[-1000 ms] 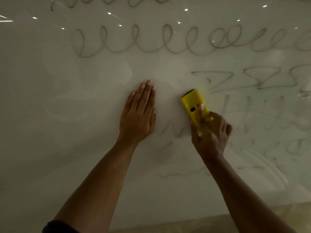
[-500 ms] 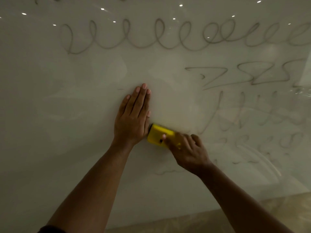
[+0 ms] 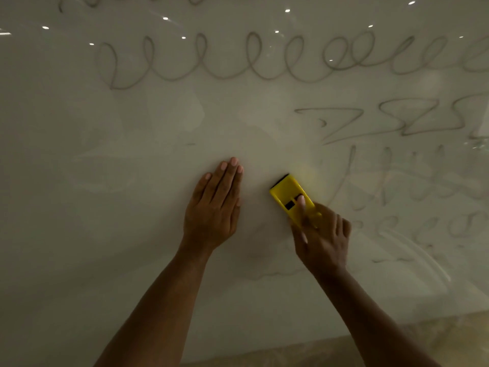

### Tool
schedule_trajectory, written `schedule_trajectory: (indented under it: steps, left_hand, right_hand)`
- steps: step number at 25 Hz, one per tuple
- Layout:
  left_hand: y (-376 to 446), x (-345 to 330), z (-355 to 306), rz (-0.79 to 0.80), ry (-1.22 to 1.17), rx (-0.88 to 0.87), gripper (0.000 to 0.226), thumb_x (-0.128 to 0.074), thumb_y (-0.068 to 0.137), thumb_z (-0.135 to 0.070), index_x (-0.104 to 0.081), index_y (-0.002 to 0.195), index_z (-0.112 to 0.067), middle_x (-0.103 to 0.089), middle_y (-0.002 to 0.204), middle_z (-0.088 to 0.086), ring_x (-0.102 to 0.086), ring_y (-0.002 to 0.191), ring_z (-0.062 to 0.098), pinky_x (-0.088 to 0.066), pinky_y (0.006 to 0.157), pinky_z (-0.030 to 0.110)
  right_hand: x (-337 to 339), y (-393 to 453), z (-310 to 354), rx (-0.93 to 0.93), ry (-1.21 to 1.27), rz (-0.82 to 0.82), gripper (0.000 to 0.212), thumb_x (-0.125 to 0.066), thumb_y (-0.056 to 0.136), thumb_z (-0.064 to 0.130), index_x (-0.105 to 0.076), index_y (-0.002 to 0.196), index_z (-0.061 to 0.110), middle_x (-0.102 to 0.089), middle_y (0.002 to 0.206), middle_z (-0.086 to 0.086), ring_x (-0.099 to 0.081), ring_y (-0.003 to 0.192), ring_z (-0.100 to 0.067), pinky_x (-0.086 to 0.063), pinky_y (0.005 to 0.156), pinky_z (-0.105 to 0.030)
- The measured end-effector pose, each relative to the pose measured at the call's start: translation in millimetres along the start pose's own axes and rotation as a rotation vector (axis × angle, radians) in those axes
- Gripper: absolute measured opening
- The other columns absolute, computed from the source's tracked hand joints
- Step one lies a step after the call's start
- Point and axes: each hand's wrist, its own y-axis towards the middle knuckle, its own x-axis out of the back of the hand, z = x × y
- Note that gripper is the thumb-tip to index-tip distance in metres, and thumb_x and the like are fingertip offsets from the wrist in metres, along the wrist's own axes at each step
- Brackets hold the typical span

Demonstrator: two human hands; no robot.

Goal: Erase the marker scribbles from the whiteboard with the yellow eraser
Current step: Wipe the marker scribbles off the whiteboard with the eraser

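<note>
**Eraser mid-board, most scribbles still standing**

While the left hand (image 3: 214, 205) lies flat against the whiteboard (image 3: 79, 234) with its fingers straight and together, the right hand (image 3: 321, 239) grips the yellow eraser (image 3: 289, 198) at its lower end, one finger stretched along its back. The eraser sits just right of centre in the frame, tilted toward the upper left and pressed to the board, near the left hand but apart from it.

Around the two hands the surface looks wiped, with only a faint streak (image 3: 275, 274) low in the middle. Right of the eraser, smeared vertical strokes (image 3: 397, 178) and small curls (image 3: 423, 229) remain. Above them runs a zigzag line (image 3: 383, 120), and higher still a long row of loops (image 3: 264, 59) crosses the frame. Another line (image 3: 79, 1) barely shows at the top edge.

The job looks roughly half done at best. The risk from here is smearing instead of lifting: the half-wiped marks on the right suggest light or uneven pressure, and an eraser held only at one end may tip onto an edge. The top rows may also strain the reach.
</note>
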Motion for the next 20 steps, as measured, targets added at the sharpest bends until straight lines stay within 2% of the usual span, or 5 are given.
schedule_trajectory:
  steps: [4, 8, 12, 17, 20]
  left_hand:
    - [-14, 2, -3, 0.016, -0.036, -0.006, 0.062, -0.041, 0.109, -0.027, -0.029, 0.166, -0.006, -0.023, 0.174, 0.009, -0.02, 0.163, 0.023, -0.015, 0.132, 0.039]
    - [-26, 3, 0, 0.04, -0.01, -0.045, 0.061, -0.039, 0.109, -0.027, -0.029, 0.166, -0.007, -0.025, 0.174, 0.009, -0.02, 0.163, 0.022, -0.017, 0.132, 0.039]
    - [-32, 2, -3, 0.034, -0.038, -0.028, 0.063, -0.041, 0.108, -0.027, -0.029, 0.166, -0.007, -0.024, 0.173, 0.008, -0.017, 0.163, 0.02, -0.015, 0.132, 0.038]
    - [-37, -3, -6, 0.034, -0.008, -0.019, 0.063, -0.038, 0.109, -0.028, -0.025, 0.167, -0.007, -0.015, 0.176, 0.007, -0.016, 0.163, 0.022, -0.011, 0.133, 0.039]
    - [-39, -6, -10, 0.036, -0.007, -0.013, 0.063, -0.036, 0.109, -0.03, -0.025, 0.166, -0.006, -0.014, 0.176, 0.008, -0.016, 0.163, 0.023, -0.012, 0.133, 0.04]
  right_hand:
    - [3, -24, 2, 0.522, -0.065, 0.054, 0.064, -0.073, 0.091, 0.021, -0.052, 0.151, 0.023, -0.062, 0.121, -0.019, -0.064, 0.089, -0.036, -0.046, 0.077, -0.044]
    - [-2, -21, 6, 0.086, 0.002, 0.044, 0.063, -0.073, 0.095, 0.029, -0.048, 0.153, 0.022, -0.06, 0.123, -0.018, -0.058, 0.084, -0.034, -0.042, 0.075, -0.043]
    - [-4, -69, 9, 0.736, 0.004, 0.196, 0.055, -0.061, 0.1, 0.017, -0.048, 0.154, 0.022, -0.061, 0.13, -0.022, -0.065, 0.097, -0.039, -0.048, 0.083, -0.049]
    - [-11, -72, 12, 0.447, 0.002, 0.163, 0.063, -0.07, 0.094, 0.02, -0.049, 0.153, 0.026, -0.055, 0.131, -0.02, -0.062, 0.103, -0.039, -0.044, 0.088, -0.048]
    - [-13, -88, 22, 0.911, 0.085, 0.18, 0.044, -0.062, 0.103, 0.027, -0.055, 0.146, 0.019, -0.056, 0.127, -0.019, -0.06, 0.102, -0.035, -0.041, 0.099, -0.048]
